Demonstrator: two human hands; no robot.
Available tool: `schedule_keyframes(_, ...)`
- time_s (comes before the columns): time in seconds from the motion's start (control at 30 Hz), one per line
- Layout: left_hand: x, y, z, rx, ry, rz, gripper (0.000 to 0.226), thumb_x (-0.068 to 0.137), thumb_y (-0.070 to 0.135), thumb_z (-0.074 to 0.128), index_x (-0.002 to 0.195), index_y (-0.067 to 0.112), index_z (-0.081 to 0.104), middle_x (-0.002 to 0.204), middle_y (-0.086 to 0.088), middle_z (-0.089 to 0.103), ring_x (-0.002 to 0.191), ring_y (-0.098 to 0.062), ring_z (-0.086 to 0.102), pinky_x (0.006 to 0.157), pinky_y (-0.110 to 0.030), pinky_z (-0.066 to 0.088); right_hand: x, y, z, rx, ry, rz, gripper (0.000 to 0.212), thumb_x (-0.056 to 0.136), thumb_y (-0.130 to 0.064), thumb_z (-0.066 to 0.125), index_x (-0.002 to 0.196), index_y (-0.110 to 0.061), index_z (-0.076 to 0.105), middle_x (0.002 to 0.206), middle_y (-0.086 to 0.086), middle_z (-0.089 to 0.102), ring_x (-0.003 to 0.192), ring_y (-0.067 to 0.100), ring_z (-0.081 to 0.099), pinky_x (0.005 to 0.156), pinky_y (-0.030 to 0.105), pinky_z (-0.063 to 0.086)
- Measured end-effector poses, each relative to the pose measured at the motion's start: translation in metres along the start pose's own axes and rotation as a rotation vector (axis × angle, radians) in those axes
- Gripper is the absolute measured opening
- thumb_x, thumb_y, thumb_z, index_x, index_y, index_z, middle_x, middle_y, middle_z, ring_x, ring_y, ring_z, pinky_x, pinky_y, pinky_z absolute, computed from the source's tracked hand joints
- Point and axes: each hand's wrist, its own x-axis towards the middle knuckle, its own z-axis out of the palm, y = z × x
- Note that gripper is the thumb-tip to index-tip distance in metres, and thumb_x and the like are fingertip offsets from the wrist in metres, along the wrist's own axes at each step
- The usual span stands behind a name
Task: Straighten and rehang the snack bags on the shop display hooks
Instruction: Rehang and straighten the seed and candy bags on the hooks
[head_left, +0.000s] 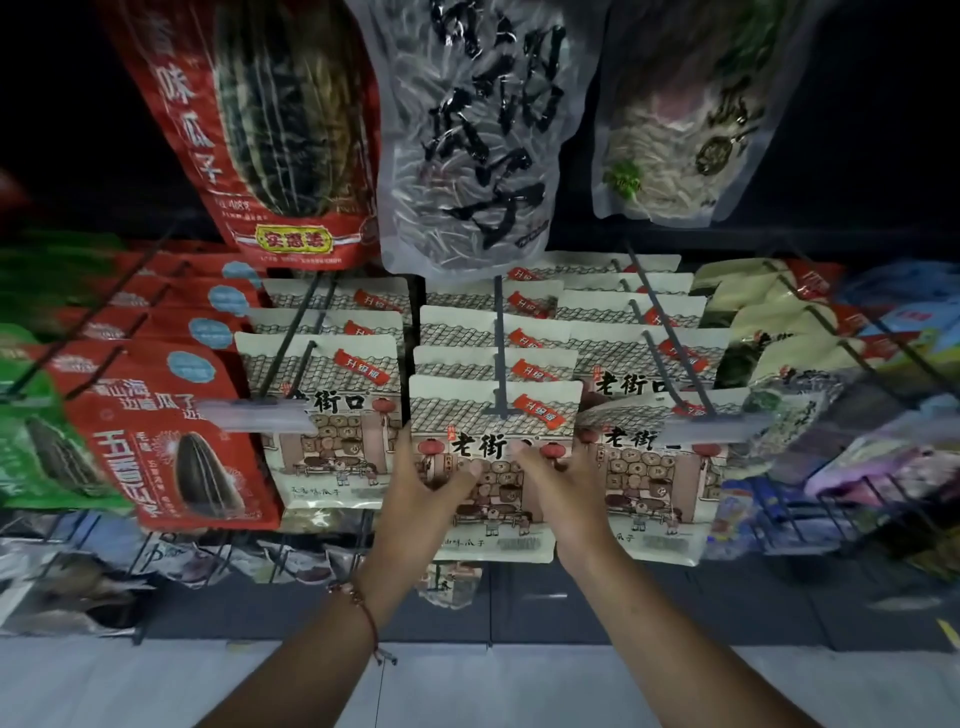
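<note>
Fingers (470, 467) of both hands on cream snack bag (493, 415), wire display hooks (500, 353), pale floor (156, 686)

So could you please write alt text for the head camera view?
Both hands, left hand and right hand, hold the front cream snack bag hanging on the middle hook of a shop display. More cream bags hang behind and beside it, with red bags at left.

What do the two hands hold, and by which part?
Both hold the front cream snack bag on the middle hook: left hand at its left edge, right hand on its front middle.
</note>
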Motion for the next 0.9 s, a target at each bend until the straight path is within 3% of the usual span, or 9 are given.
schedule_keyframes(0.07, 0.002, -0.002, 0.002, -0.033, 0.017, 0.016, 0.092, 0.085, 0.039, 0.074, 0.154, 0.027, 0.015, 0.142, 0.018, 0.031, 0.133, -0.005, 0.029, 0.108, -0.029, 0.027, -0.001, -0.002, 0.001, -0.02, 0.004, -0.043, 0.022, 0.085, -0.033, 0.074, 0.098, -0.038, 0.057, 0.092, -0.033, 0.056, 0.086, -0.015, 0.051, 0.075, 0.017, 0.039)
schedule_keyframes(0.13, 0.001, -0.004, 0.004, -0.02, 0.021, 0.036, 0.087, 0.086, 0.037, 0.074, 0.152, 0.026, 0.019, 0.14, 0.025, 0.031, 0.135, -0.002, 0.028, 0.11, -0.028, 0.029, -0.001, 0.0, 0.001, -0.07, 0.033, -0.077, 0.026, 0.083, -0.042, 0.073, 0.105, -0.036, 0.06, 0.099, -0.025, 0.064, 0.098, -0.005, 0.058, 0.078, 0.017, 0.042)
schedule_keyframes(0.2, 0.001, -0.01, 0.007, 0.0, 0.023, 0.017, 0.082, 0.087, 0.04, 0.072, 0.15, 0.028, 0.021, 0.145, 0.029, 0.03, 0.139, -0.002, 0.026, 0.114, -0.03, 0.028, -0.001, 0.004, 0.006, -0.143, 0.083, -0.112, 0.068, 0.071, -0.069, 0.07, 0.124, -0.028, 0.057, 0.119, -0.011, 0.065, 0.114, 0.01, 0.058, 0.092, 0.03, 0.047)
schedule_keyframes(0.27, 0.002, -0.01, 0.01, -0.008, 0.046, -0.002, 0.082, 0.086, 0.046, 0.071, 0.15, 0.03, 0.022, 0.154, 0.013, 0.035, 0.143, -0.012, 0.031, 0.117, -0.044, 0.032, -0.003, 0.001, 0.009, -0.168, 0.104, -0.107, 0.094, 0.06, -0.082, 0.065, 0.135, -0.026, 0.05, 0.133, -0.006, 0.057, 0.124, 0.014, 0.051, 0.103, 0.043, 0.044)
schedule_keyframes(0.43, -0.001, -0.02, 0.011, -0.071, 0.074, -0.003, 0.062, 0.085, 0.041, 0.072, 0.137, 0.038, 0.038, 0.138, 0.013, 0.053, 0.128, -0.007, 0.05, 0.11, -0.041, 0.041, -0.006, 0.002, 0.003, 0.022, 0.108, 0.015, 0.032, 0.085, -0.034, 0.073, 0.115, -0.025, 0.064, 0.11, -0.009, 0.069, 0.107, 0.011, 0.063, 0.088, 0.031, 0.049)
schedule_keyframes(0.53, -0.001, -0.017, 0.017, -0.032, 0.137, 0.014, 0.045, 0.09, 0.028, 0.07, 0.12, 0.046, 0.043, 0.119, 0.026, 0.055, 0.109, 0.014, 0.052, 0.104, -0.032, 0.044, -0.009, 0.01, 0.02, -0.013, 0.262, 0.027, 0.031, 0.085, -0.034, 0.073, 0.112, -0.022, 0.066, 0.108, -0.005, 0.07, 0.103, 0.016, 0.065, 0.092, 0.038, 0.052)
schedule_keyframes(0.73, 0.0, -0.017, 0.0, 0.095, 0.066, 0.058, 0.047, 0.089, 0.041, 0.067, 0.127, 0.028, 0.043, 0.114, 0.017, 0.061, 0.102, 0.001, 0.06, 0.091, -0.035, 0.053, -0.023, 0.009, 0.023, -0.108, 0.394, -0.155, 0.013, 0.088, -0.022, 0.067, 0.102, -0.022, 0.067, 0.087, -0.01, 0.069, 0.073, -0.001, 0.062, 0.068, 0.02, 0.047)
schedule_keyframes(0.8, -0.007, -0.022, -0.008, 0.273, 0.023, 0.083, 0.053, 0.088, 0.052, 0.061, 0.13, 0.027, 0.039, 0.109, 0.011, 0.062, 0.092, -0.008, 0.064, 0.071, -0.031, 0.057, -0.035, 0.019, 0.015, -0.142, 0.383, -0.2, 0.028, 0.09, -0.019, 0.065, 0.117, -0.026, 0.065, 0.109, -0.007, 0.066, 0.093, -0.004, 0.063, 0.078, 0.015, 0.051)
schedule_keyframes(0.9, -0.01, -0.025, -0.027, 0.686, -0.079, 0.071, 0.054, 0.093, 0.053, 0.052, 0.135, 0.024, 0.036, 0.113, 0.003, 0.061, 0.088, -0.014, 0.065, 0.065, -0.027, 0.054, -0.049, 0.021, -0.004, -0.254, 0.343, -0.221, 0.047, 0.089, -0.026, 0.066, 0.134, -0.035, 0.054, 0.126, -0.024, 0.048, 0.118, 0.008, 0.055, 0.092, 0.043, 0.055)
